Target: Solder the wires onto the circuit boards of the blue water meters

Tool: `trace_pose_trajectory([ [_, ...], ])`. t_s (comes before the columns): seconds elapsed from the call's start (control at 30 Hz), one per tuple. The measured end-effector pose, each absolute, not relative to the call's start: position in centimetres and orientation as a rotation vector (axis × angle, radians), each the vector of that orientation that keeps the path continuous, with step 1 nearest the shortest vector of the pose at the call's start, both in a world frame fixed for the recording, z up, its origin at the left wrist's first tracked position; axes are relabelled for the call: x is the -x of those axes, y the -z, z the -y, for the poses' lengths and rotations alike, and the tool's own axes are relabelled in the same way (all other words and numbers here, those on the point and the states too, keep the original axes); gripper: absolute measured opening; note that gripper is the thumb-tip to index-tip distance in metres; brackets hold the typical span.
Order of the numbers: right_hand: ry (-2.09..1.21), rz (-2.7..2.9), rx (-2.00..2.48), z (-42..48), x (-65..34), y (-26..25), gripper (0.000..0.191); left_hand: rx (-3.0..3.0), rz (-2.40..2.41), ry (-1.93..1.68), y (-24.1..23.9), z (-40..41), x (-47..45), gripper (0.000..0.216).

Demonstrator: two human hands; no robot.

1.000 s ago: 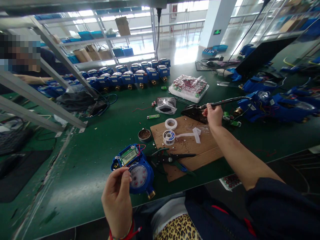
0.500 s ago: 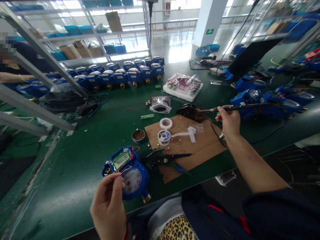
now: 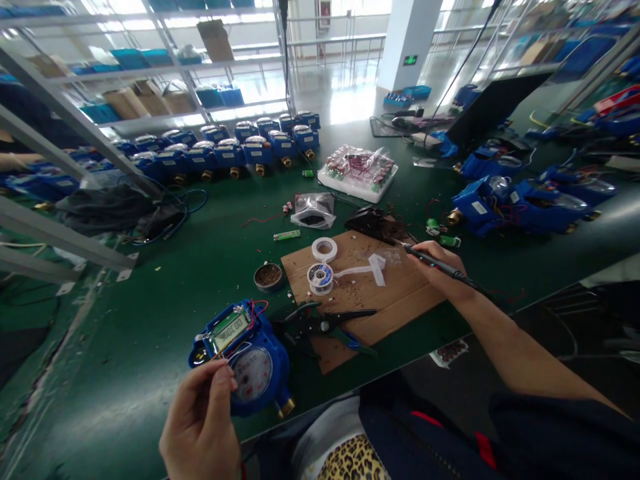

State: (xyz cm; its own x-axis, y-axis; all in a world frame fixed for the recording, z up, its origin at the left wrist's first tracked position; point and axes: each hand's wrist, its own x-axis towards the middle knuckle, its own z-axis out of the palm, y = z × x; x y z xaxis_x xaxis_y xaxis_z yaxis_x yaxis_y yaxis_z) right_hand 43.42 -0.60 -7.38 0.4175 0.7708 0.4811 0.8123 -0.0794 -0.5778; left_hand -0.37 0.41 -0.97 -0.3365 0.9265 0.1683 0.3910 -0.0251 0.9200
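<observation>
My left hand (image 3: 203, 417) pinches a thin wire at the near side of a blue water meter (image 3: 277, 360). The meter has a digital display (image 3: 233, 333), a round dial (image 3: 253, 373) and a brass fitting; red wires loop from its top. My right hand (image 3: 437, 270) grips a soldering iron (image 3: 440, 267) by its dark handle. The iron's tip points left toward a black stand (image 3: 367, 223) at the back of a cardboard sheet (image 3: 400, 303). On the cardboard are a solder spool (image 3: 320, 279) and a white tape roll (image 3: 325, 250).
Pliers and cutters (image 3: 325, 325) lie right of the meter. Behind it stands a small round tin (image 3: 268, 275). Farther back are a green battery (image 3: 287, 235), a plastic bag (image 3: 313, 211) and a white foam tray (image 3: 357, 173). Blue meters stand in rows (image 3: 230, 153) and at right (image 3: 477, 207).
My right hand has lowered and turned the soldering iron, so its handle now slopes down to the right. The left hand keeps its pinch at the meter. The whole view has shifted slightly.
</observation>
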Motion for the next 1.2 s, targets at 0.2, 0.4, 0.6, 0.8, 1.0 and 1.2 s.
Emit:
trace_pose_trajectory([
  [0.2, -0.234, 0.541, 1.607, -0.9, -44.9, 7.3, 0.024, -1.384, -1.72, -1.386, 0.7, -0.3, 0.2, 0.025],
  [0.4, -0.441, 0.247, 1.504, -3.7, -48.1, 8.8, 0.021, -1.406, -1.741, -1.357, 0.6, -0.4, 0.2, 0.025],
  [0.6, -0.467, 0.167, 1.49, -2.6, -48.8, 9.1, 0.02, -1.391, -1.741, -1.353, 0.6, -0.3, 0.2, 0.026],
  [0.8, -0.336, 0.264, 1.532, -1.5, -48.5, 8.6, 0.024, -1.41, -1.731, -1.373, 0.4, -0.4, -0.1, 0.025],
  [1.0, -0.18, 0.708, 1.623, -1.8, -46.4, 7.8, 0.027, -1.401, -1.738, -1.372, 0.5, -0.3, 0.1, 0.025],
  [1.2, -0.171, 1.232, 1.756, -0.2, -44.0, 6.9, 0.021, -1.393, -1.726, -1.354, 0.7, -0.4, 0.3, 0.025],
])
